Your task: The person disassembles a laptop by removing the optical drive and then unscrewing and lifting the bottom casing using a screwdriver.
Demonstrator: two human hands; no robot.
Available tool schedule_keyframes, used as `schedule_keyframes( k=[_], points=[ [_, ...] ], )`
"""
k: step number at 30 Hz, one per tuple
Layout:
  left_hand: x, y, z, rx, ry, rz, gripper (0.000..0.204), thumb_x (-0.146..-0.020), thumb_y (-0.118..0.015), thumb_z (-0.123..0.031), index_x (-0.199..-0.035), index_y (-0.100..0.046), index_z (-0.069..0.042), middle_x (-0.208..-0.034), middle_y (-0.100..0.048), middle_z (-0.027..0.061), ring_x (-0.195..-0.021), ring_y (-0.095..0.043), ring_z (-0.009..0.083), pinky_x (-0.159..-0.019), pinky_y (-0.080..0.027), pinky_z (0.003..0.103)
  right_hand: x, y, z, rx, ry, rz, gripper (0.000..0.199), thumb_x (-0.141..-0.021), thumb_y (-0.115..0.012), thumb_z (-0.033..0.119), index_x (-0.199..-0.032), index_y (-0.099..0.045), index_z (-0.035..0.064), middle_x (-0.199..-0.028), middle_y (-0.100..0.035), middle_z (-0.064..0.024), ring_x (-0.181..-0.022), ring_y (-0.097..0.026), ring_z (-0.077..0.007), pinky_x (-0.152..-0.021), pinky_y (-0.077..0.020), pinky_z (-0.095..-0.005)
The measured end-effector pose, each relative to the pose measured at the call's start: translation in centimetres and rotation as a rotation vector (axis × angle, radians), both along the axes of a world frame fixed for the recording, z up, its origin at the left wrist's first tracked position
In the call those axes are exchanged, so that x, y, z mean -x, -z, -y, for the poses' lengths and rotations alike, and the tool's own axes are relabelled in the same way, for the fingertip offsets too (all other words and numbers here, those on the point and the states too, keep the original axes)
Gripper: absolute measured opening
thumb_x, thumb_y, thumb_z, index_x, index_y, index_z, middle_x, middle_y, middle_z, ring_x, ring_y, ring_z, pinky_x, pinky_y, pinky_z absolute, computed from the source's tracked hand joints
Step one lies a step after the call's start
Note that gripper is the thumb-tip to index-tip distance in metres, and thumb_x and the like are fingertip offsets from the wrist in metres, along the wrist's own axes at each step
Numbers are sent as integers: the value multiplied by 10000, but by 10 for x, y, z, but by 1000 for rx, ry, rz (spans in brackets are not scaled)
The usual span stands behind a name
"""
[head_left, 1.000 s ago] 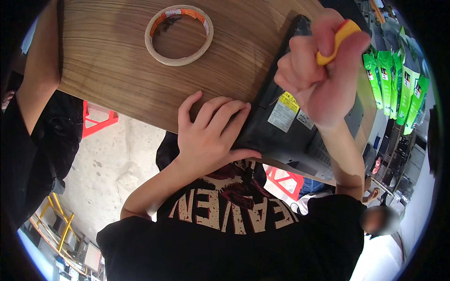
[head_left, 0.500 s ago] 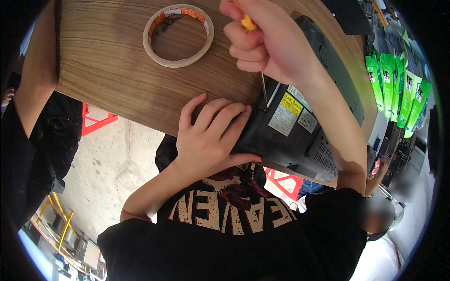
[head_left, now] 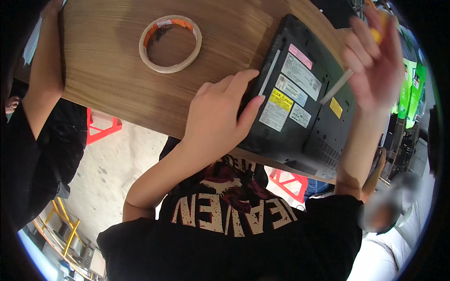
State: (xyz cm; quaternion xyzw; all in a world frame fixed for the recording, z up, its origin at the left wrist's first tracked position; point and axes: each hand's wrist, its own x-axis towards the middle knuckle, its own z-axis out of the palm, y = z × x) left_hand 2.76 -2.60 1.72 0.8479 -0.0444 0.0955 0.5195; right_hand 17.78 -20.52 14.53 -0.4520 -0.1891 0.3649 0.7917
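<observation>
A black laptop [head_left: 267,145] lies bottom side up on the wooden table, with white, pink and yellow labels on its underside. My left hand [head_left: 213,114] grips its left edge, thumb on the upper face and fingers along the side. Over the laptop's right part, my right hand [head_left: 375,77] is raised, smeared by motion, and closed around a screwdriver [head_left: 336,88] with a yellow handle. Its blurred shaft slants down to the left; whether the tip touches the casing I cannot tell. Left of the laptop sits a tape roll [head_left: 171,69] with small dark screws [head_left: 161,33] inside its ring.
The wooden table [head_left: 103,61] ends along a near edge in front of me. Another person's arm [head_left: 49,75] rests at its far left. Green packets [head_left: 412,93] hang at the right. Red stools [head_left: 104,126] stand below the table.
My right hand has swung right with the screwdriver, away from the laptop's left edge. My left hand has shifted from lying spread beside the laptop to gripping its edge.
</observation>
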Motion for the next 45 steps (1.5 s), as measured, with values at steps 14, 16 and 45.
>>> schedule_keyframes(
  k=[14,16,45],
  points=[
    [-5,1,-8,4,-171,-94,323,-932,-548,-101,-1214,-565,56,-870,-621,145,-724,-589,198,-651,-471,309,118,11,182,-212,527,79,309,-1042,-357,376,-909,-358,97,-645,-250,24,-516,-189,-67,-456,-161,-234],
    [-7,-3,-7,-44,-160,-74,336,-947,-541,-120,-1242,-565,40,-833,-624,100,-693,-563,118,-634,-458,260,128,17,194,-236,598,79,305,-1044,-354,370,-902,-354,100,-646,-245,22,-514,-187,-68,-456,-162,-235],
    [3,2,-76,-177,-500,-119,290,-976,-483,-130,-1164,-640,26,-612,-558,33,-526,-509,75,-518,-428,252,187,71,196,-460,723,-11,344,-1045,-299,428,-898,-328,118,-619,-224,28,-514,-180,-76,-457,-169,-245]
  ],
)
